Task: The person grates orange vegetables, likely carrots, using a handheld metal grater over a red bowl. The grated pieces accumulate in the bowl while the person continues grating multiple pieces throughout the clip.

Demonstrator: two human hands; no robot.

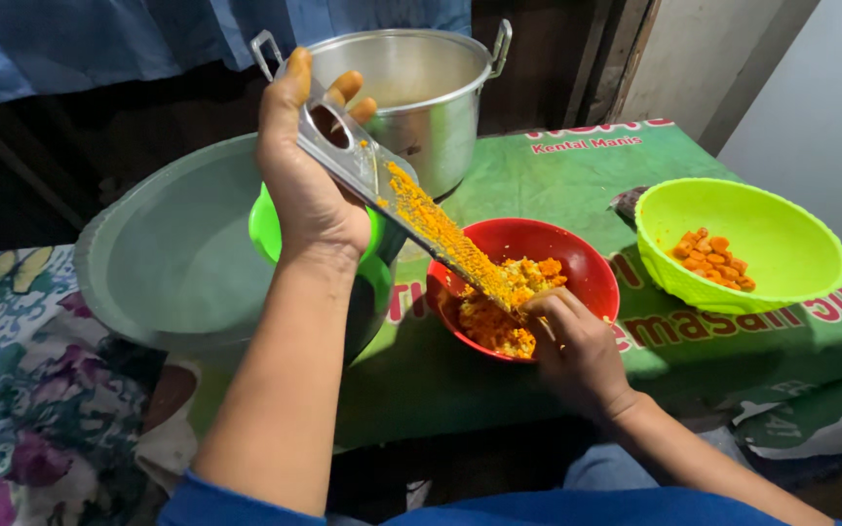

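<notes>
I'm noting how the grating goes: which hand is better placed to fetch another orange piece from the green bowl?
Probably the right hand. It is at the red bowl, which sits next to the green bowl of orange pieces. The left hand is farther away, gripping the grater.

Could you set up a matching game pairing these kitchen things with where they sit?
Things:
1. metal grater
2. red bowl
3. lime green bowl
4. steel pot

Places or states:
A. at the right, holding orange chunks
B. at the back, beyond the grater
C. held slanted by the left hand
D. under the grater's lower end, holding orange shreds

Pairs: 1-C, 2-D, 3-A, 4-B
</notes>
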